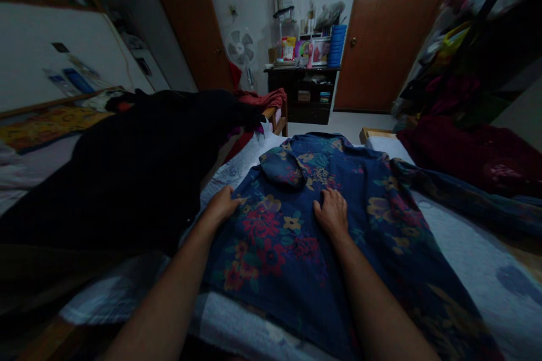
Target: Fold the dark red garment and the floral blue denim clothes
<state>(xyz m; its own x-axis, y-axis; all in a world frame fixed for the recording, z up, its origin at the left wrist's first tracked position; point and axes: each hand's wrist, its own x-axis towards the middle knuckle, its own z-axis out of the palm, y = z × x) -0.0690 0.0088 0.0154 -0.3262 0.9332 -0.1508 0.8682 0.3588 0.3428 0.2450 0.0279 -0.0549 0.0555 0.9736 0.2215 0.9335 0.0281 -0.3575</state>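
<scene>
we have our left hand (223, 206) at the side edge of the floral shirt (296, 231), can't tell if pinching; our right hand (332, 212) rests loose on its front. folded sleeve (283, 168) just beyond, between them; dark cloth (148, 163) further left.

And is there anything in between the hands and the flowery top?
Nothing visible is in the way: the left hand is at the edge of the flowery top, and the right hand rests right on it. The bunched sleeve lies beyond both hands.
</scene>
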